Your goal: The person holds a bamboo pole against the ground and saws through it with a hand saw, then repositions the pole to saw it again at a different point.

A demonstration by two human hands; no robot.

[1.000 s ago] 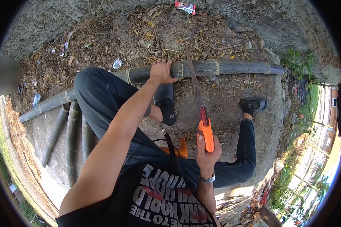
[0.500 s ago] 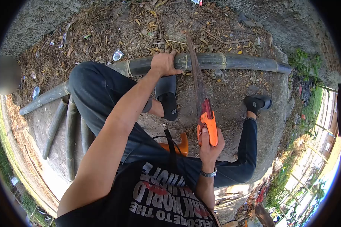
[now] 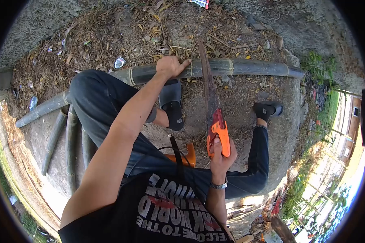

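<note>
- gripping the orange-handled saw (image 3: pixel 224 139) in the right hand (image 3: pixel 221 161), as before
- lying still with its blade (image 3: pixel 208 81) across the bamboo pole (image 3: pixel 257 68), near the left thumb
- pressing the left hand (image 3: pixel 168 67) on the pole, fingers bent, thumb now on top, no longer at the near edge

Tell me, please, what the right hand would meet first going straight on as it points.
Probably the dark bamboo pole, which the blade of the saw crosses ahead of the right hand; depth is unclear.
</note>
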